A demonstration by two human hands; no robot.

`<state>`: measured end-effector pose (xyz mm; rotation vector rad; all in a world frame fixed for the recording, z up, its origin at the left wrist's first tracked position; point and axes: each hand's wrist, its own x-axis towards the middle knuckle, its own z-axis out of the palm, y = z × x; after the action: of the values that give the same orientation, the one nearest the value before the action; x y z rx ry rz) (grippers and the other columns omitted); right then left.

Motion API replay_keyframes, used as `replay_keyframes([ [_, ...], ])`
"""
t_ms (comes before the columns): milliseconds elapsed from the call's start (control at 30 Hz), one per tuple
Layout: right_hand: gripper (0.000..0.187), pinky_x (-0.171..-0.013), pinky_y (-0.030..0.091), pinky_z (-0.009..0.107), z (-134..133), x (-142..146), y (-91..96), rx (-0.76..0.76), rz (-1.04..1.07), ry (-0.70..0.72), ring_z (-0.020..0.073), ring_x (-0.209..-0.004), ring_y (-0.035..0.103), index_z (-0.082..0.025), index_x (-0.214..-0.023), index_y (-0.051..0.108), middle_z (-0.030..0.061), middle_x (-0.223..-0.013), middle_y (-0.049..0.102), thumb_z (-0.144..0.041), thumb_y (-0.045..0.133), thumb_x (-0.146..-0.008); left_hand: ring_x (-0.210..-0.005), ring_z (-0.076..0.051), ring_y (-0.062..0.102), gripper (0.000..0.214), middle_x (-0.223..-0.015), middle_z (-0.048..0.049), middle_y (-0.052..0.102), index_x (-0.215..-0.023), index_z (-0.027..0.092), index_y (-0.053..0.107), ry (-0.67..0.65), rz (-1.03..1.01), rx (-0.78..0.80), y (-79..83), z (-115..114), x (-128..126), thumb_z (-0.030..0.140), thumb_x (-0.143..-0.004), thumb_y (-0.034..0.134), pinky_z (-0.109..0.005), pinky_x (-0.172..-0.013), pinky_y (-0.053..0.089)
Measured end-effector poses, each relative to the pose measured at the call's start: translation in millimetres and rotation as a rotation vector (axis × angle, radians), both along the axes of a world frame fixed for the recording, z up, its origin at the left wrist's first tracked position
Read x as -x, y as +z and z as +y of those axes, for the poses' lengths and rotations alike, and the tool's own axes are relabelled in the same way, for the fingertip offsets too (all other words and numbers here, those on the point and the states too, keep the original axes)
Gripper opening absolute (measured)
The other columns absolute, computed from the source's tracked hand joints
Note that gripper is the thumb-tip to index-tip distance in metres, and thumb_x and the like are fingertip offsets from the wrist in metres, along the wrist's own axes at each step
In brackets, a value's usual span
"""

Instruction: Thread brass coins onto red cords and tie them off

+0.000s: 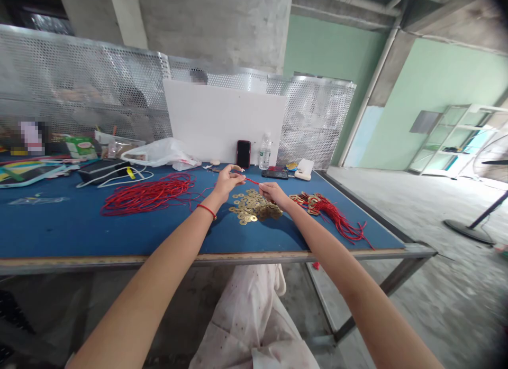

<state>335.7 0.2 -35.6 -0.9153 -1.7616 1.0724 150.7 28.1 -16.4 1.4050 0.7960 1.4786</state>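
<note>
Between my two hands a short length of red cord is stretched above the table. My left hand pinches one end between thumb and fingers. The other end is gripped by my right hand, its fingers curled closed. Just below lies a pile of brass-coloured coins with holes, partly covered by my right hand. To the left rests a loose bundle of red cords. On the right, more coins are tied to a bunch of red cords.
The blue tabletop has a metal-edged front. Along its back stand a phone and a water bottle, beside a dark flat device. A white plastic bag, a black box and white cable lie back left.
</note>
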Motion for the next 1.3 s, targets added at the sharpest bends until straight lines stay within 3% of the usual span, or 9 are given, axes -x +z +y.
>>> replay_keyframes([
  [133,0.037,-0.040,0.014,0.023,2.2,-2.5,-0.2,-0.007,-0.035,-0.003,0.0057,-0.039,0.020,-0.017,-0.062,0.049,-0.0079,-0.043,0.027,-0.048,0.048,-0.082,-0.057,-0.013,0.061,0.028,-0.061,0.0035,0.058,-0.085,0.018,0.049,0.071,0.150,-0.090,-4.9,7.0,2.4,0.016,-0.064,0.068,-0.028,-0.064,0.051],
  [267,0.033,-0.041,0.018,0.022,8.3,-8.3,-4.0,-0.044,-0.046,-0.102,0.0065,-0.039,0.025,-0.015,-0.069,0.057,-0.0074,-0.043,0.032,-0.045,0.049,-0.080,-0.062,-0.015,0.061,0.014,-0.065,0.0003,0.061,-0.084,0.018,0.054,0.338,0.416,-0.317,-11.5,16.0,9.1,0.017,-0.071,0.061,-0.028,-0.066,0.048],
  [333,0.030,-0.041,0.023,0.021,12.2,-11.8,-5.7,-0.067,-0.014,-0.171,0.0075,-0.040,0.031,-0.016,-0.077,0.059,-0.0058,-0.046,0.042,-0.044,0.050,-0.079,-0.063,-0.016,0.062,0.014,-0.067,-0.0009,0.062,-0.089,0.018,0.056,0.429,0.478,-0.332,-15.4,19.0,11.5,0.021,-0.075,0.058,-0.028,-0.067,0.047],
  [600,0.019,-0.068,0.044,0.024,23.2,-29.9,1.5,-0.289,0.184,-0.652,0.0114,-0.063,0.054,-0.019,-0.070,0.050,-0.0008,-0.063,0.061,-0.033,0.045,-0.082,-0.073,-0.019,0.063,0.024,-0.079,-0.0040,0.066,-0.101,0.020,0.055,0.447,0.762,-0.274,-27.2,15.2,7.1,0.037,-0.086,0.049,-0.030,-0.070,0.045],
  [733,0.005,-0.065,0.046,0.022,11.9,-48.8,16.2,-0.106,0.550,-0.804,0.0098,-0.059,0.054,-0.018,-0.074,0.050,-0.0028,-0.059,0.058,-0.016,0.046,-0.076,-0.069,-0.017,0.063,0.027,-0.080,-0.0037,0.065,-0.107,0.019,0.051,0.456,0.662,-0.233,-30.9,19.8,7.7,0.036,-0.087,0.047,-0.029,-0.070,0.045],
  [800,0.010,-0.058,0.043,0.019,-1.5,-63.1,22.7,-0.004,0.687,-0.899,0.0072,-0.054,0.051,-0.017,-0.073,0.050,-0.0042,-0.059,0.057,-0.008,0.049,-0.069,-0.068,-0.017,0.063,0.029,-0.079,-0.0038,0.065,-0.110,0.018,0.049,0.466,0.613,-0.197,-33.3,21.9,7.3,0.035,-0.086,0.048,-0.029,-0.070,0.045],
  [967,0.012,-0.037,0.029,0.015,-45.5,-111.5,32.5,0.183,0.846,-1.093,0.0043,-0.039,0.036,-0.018,-0.080,0.053,-0.0079,-0.054,0.049,-0.011,0.050,-0.070,-0.071,-0.018,0.063,0.029,-0.082,-0.0043,0.063,-0.109,0.019,0.049,0.460,0.558,-0.217,-31.9,16.1,0.6,0.035,-0.085,0.051,-0.030,-0.070,0.045],
  [1133,0.004,-0.035,0.028,0.014,-89.6,-146.5,41.2,0.148,0.947,-1.059,0.0029,-0.037,0.030,-0.018,-0.077,0.047,-0.0095,-0.054,0.040,-0.014,0.050,-0.077,-0.074,-0.017,0.060,0.027,-0.081,-0.0036,0.059,-0.105,0.019,0.049,0.436,0.228,-0.196,-8.0,2.8,-12.2,0.032,-0.081,0.053,-0.029,-0.069,0.046],
  [1300,0.006,-0.040,0.034,0.012,-130.2,-146.8,51.0,0.198,1.043,-1.044,0.0026,-0.044,0.039,-0.017,-0.076,0.046,-0.0066,-0.064,0.047,-0.013,0.048,-0.079,-0.086,-0.015,0.059,0.026,-0.089,-0.0032,0.059,-0.100,0.022,0.048,0.436,-0.180,0.134,16.8,-22.9,-19.4,0.021,-0.075,0.054,-0.028,-0.074,0.046],
])
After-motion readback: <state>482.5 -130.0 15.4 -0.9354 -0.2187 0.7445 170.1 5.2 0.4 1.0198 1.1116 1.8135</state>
